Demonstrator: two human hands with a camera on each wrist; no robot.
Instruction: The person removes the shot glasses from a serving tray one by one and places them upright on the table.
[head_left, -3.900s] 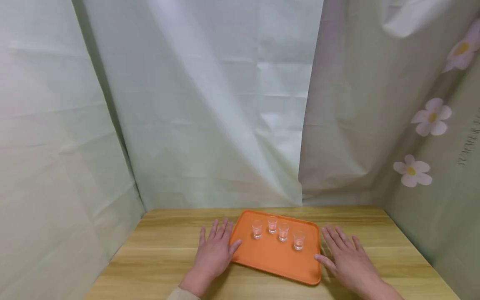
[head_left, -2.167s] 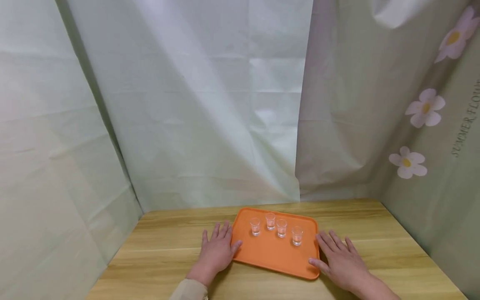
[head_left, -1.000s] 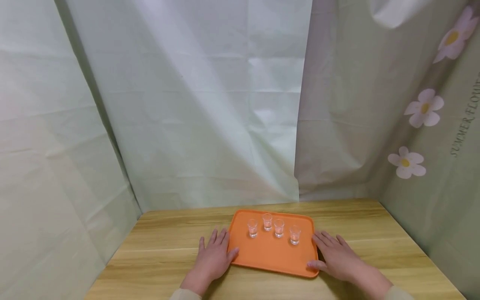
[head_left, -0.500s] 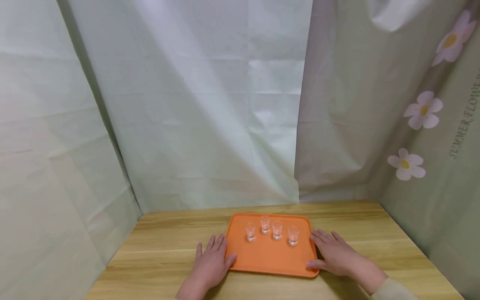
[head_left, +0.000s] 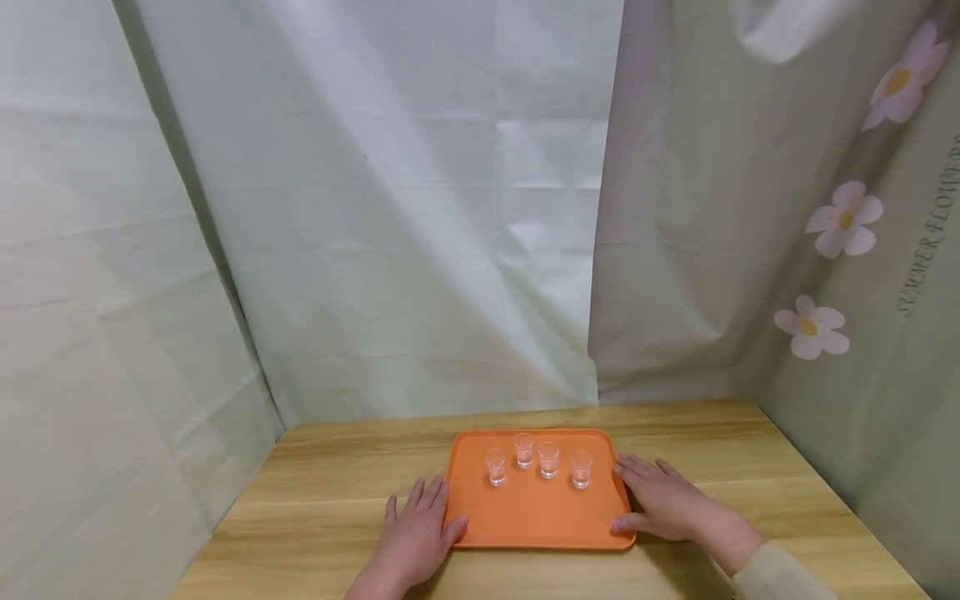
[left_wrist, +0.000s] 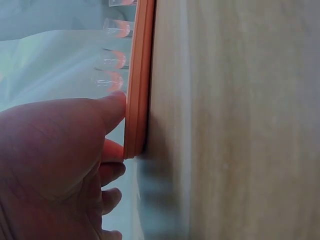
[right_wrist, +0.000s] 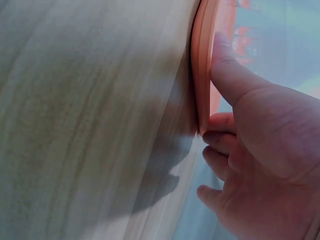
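Pale green cloth (head_left: 420, 250) hangs in creased sheets behind and to both sides, walling in the space. Below it stretches a worktop (head_left: 330, 475) with a light wood grain. On that worktop, flat and almost square to the back cloth, lies an orange tray (head_left: 532, 517) with rounded corners and a low rim, between two bare hands. At the tray's near left corner is the left hand (head_left: 416, 533), its grip spread: thumb against the near rim, the other fingers fanned out along the left side. The right hand (head_left: 663, 504) touches the opposite near corner, thumb over the rim and fingers along the right side; its grip is loosely spread too. White flowers (head_left: 843, 219) with yellow centres are printed on the right-hand cloth. Smallest are four clear glasses (head_left: 548, 461), upright and apart in an uneven row on the tray's far half.
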